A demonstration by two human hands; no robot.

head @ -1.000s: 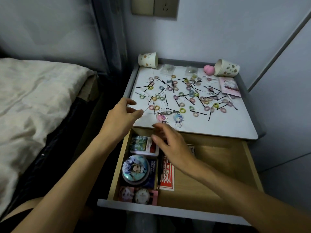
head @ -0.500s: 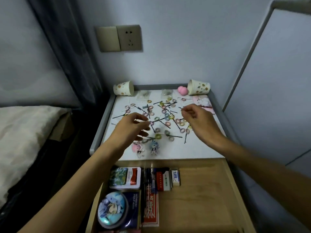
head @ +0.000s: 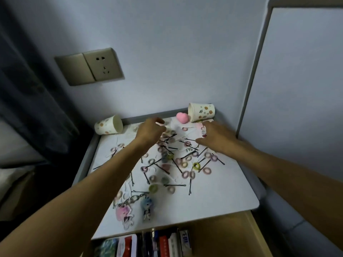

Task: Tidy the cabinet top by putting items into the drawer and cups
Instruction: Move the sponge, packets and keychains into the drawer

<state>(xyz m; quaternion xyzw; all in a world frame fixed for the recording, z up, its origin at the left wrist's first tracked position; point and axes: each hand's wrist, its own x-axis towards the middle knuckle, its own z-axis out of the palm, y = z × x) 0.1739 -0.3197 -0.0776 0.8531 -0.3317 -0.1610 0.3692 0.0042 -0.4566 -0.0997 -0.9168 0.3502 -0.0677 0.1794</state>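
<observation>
Small hair ties (head: 196,166) and black bobby pins (head: 174,185) are scattered across the white cabinet top (head: 213,197). Two spotted paper cups lie on their sides at the back: the left cup (head: 108,125) and the right cup (head: 201,111). A pink heart-shaped puff (head: 182,117) lies by the right cup. My left hand (head: 151,131) hovers at the back centre with loosely bent fingers, holding nothing I can see. My right hand (head: 216,137) is spread palm down over a pink card (head: 203,129) near the right cup. Two charm keychains (head: 134,210) lie at the front edge.
The open drawer (head: 222,236) below shows boxes and card packs (head: 148,245) at its left end. A grey raised rim (head: 87,160) runs round the cabinet top. A wall socket (head: 89,66), a dark curtain (head: 27,89) at left and a white panel (head: 297,89) at right.
Both hands have moved from above the drawer to the back of the cabinet top, toward the cups. The view has tilted up, so most of the drawer is out of frame.
</observation>
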